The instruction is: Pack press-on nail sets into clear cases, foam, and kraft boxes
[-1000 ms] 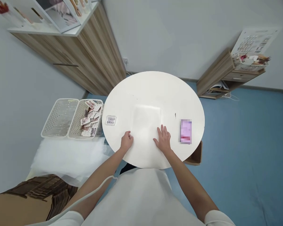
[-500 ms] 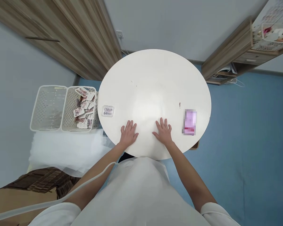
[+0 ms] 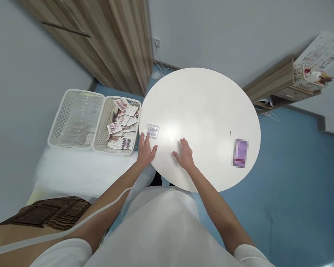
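My left hand [image 3: 145, 151] is at the left edge of the round white table [image 3: 206, 96], fingers apart and nothing in its grasp. Its fingertips reach the near left side of a small clear case [image 3: 152, 131] that holds a card with rows of purplish pieces. Over the near part of the tabletop, my right hand [image 3: 185, 155] has its thumb spread from its fingers and holds nothing. A purple item [image 3: 241, 152], blurred out, lies at the table's right side.
Left of the table, a white basket [image 3: 102, 135] holds many cards with small pieces. Beside it, another basket [image 3: 53, 126] holds clear cases. A cardboard box [image 3: 5, 237] is at the lower left, and a wooden cabinet [image 3: 278, 76] stands at the right.
The view has turned left. My left hand has moved from the near tabletop to the clear case at the left edge. My right hand has shifted left, its fingers closer together.
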